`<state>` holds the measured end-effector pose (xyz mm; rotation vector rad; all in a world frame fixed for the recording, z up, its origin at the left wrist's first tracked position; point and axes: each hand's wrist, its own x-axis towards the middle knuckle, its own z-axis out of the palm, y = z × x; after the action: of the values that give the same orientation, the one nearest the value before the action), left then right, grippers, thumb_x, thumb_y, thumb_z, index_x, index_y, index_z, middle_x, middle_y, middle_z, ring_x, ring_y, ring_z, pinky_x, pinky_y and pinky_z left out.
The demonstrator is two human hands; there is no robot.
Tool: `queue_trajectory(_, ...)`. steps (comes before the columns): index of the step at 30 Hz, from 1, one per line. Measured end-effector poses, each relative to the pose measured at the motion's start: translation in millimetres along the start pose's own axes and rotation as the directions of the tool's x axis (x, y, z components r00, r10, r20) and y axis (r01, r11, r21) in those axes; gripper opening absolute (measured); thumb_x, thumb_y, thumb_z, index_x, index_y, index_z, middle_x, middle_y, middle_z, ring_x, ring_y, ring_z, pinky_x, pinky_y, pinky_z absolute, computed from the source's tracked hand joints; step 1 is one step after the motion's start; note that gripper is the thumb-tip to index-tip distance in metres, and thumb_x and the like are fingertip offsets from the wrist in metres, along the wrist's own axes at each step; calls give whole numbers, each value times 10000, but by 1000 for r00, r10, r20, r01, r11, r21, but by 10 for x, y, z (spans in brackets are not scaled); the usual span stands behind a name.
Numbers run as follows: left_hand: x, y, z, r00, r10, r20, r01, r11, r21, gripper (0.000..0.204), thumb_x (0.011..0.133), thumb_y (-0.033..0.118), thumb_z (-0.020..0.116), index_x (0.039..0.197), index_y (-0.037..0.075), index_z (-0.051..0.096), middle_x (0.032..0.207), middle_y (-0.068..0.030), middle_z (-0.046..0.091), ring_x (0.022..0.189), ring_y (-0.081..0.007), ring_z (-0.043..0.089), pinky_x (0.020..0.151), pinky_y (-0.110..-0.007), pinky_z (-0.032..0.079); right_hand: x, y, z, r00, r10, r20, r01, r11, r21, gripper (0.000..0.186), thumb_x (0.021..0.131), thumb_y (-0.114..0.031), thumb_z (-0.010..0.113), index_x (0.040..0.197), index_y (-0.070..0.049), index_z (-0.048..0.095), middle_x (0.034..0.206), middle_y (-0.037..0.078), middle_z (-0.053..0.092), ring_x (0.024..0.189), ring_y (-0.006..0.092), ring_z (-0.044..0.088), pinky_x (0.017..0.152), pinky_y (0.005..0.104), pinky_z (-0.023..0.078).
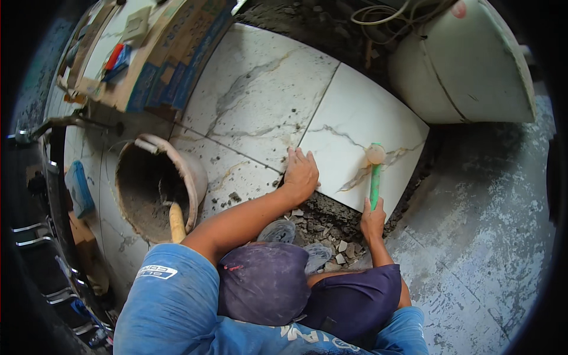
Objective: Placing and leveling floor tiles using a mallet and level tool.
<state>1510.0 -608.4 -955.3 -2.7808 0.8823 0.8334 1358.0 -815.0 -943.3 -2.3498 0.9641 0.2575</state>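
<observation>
My right hand [373,220] is wrapped round the green handle of a mallet [375,177]. The mallet's pale round head is over a white tile [349,118] with grey and brown veins, but I cannot tell whether it touches the surface. My left hand [302,173] lies with fingers stretched out at the near left corner of that tile, by the joint with the neighbouring veined tile [248,83]. Along the tile's near edge, rough grey mortar and broken rubble [322,222] show between my feet and the tile.
A mortar-caked bucket [198,177] with a wooden-handled tool [177,222] stands at the left. Stacked tile boxes [171,59] are at the upper left. A large pale container [461,71] with cable [384,18] is at the upper right. Worn grey floor [473,236] extends on the right.
</observation>
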Motion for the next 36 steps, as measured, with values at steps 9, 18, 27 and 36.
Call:
queue_trajectory(9,1682,-288,-184,868,21,-497,-153,962,-228,899,910,606,484,1515,-2,217,1584,-265,106,1490,-355,75,1198,-495,80,637,-270,-68,979,-98,-178,122,984,129,316,973,-321,554,990,-8,512,723,253,595,703,470,597,628,492,453)
queue_trajectory(18,1767,-178,-218,853,-99,-512,-47,964,-263,1071,861,740,399,1514,-62,124,1594,-239,96,1498,-340,20,1202,-481,2,1060,-304,-129,982,-112,-155,124,990,69,355,972,-349,546,1057,-6,507,809,294,620,792,493,608,675,542,453)
queue_trajectory(27,1833,-88,-269,911,-119,-394,45,980,-192,1119,831,775,414,1518,-55,115,1591,-241,118,1494,-348,59,1199,-498,21,1192,-281,-230,990,-65,-124,73,996,56,340,966,-351,554,1098,-44,496,847,310,618,838,515,592,659,542,463)
queue_trajectory(36,1879,-383,-18,869,6,-495,-32,999,-44,1122,814,833,327,1544,17,82,1605,-207,88,1500,-324,24,1203,-486,6,238,199,29,994,90,-69,-98,987,-131,364,950,-336,585,1122,-29,497,846,268,644,770,481,620,654,539,486)
